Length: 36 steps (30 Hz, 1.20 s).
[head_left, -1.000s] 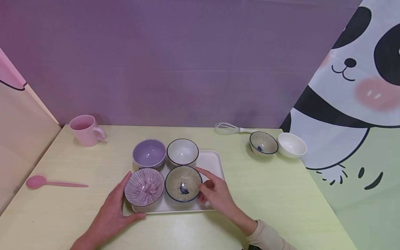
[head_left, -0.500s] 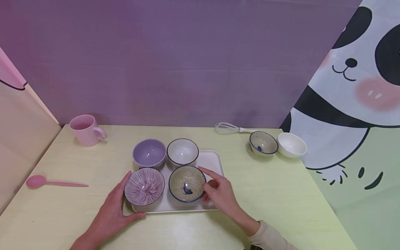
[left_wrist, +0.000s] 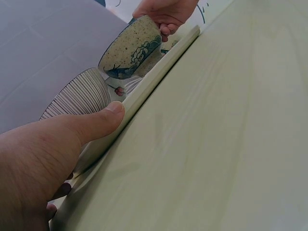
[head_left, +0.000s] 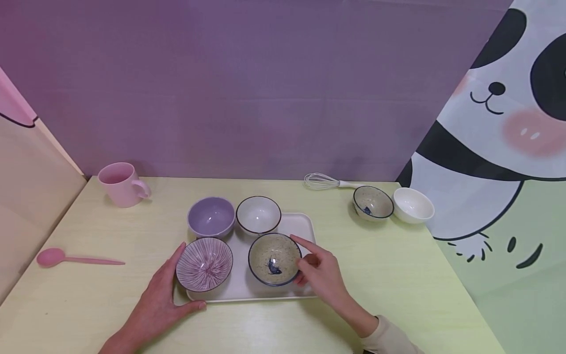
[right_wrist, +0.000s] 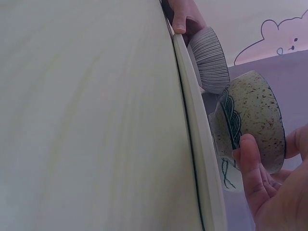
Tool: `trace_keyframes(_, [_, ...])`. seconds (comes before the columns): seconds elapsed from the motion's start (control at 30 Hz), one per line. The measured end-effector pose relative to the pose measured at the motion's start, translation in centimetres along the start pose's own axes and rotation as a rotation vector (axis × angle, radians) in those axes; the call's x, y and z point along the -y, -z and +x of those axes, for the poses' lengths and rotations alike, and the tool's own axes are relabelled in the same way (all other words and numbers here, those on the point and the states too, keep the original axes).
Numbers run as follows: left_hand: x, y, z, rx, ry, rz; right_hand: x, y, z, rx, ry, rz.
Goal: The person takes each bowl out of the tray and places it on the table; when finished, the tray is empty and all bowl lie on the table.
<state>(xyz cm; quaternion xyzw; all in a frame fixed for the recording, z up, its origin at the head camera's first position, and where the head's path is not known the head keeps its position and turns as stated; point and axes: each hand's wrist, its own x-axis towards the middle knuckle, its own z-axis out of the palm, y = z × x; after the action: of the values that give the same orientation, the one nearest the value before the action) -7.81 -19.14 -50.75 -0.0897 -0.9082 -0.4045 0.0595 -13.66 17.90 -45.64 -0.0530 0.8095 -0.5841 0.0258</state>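
Observation:
On a white rectangular tray point(head_left: 300, 226) stand a purple bowl point(head_left: 211, 217), a white bowl point(head_left: 258, 215) with a dark rim and a bowl striped purple and white point(head_left: 205, 265). My right hand point(head_left: 323, 275) grips a speckled beige bowl point(head_left: 274, 258) with a blue rim and blue pattern by its right side, thumb and fingers on the wall in the right wrist view. That bowl sits over the tray's front right part. My left hand point(head_left: 156, 295) holds the tray's front left corner beside the striped bowl, thumb on the rim in the left wrist view.
A pink mug point(head_left: 121, 184) and a pink spoon point(head_left: 70, 258) lie to the left on the pale wooden table point(head_left: 376, 275). At the back right are a white-handled whisk point(head_left: 323, 181), a smaller speckled bowl point(head_left: 373, 202) and a white bowl point(head_left: 413, 205) near the table's edge.
My right hand has moved the speckled bowl to the right, opening a gap between it and the striped bowl. My left hand has stayed in place.

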Motion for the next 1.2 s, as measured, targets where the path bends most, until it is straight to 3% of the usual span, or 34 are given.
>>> trace_keyframes(0.73, [0.1,-0.1,-0.1,-0.007,-0.006,0.001,-0.2,3.1,-0.2,-0.062,0.033,0.014])
trace_keyframes(1.2, [0.1,-0.1,-0.1,-0.012,-0.029,-0.016,-1.1,5.4,0.6,-0.145,0.031,0.048])
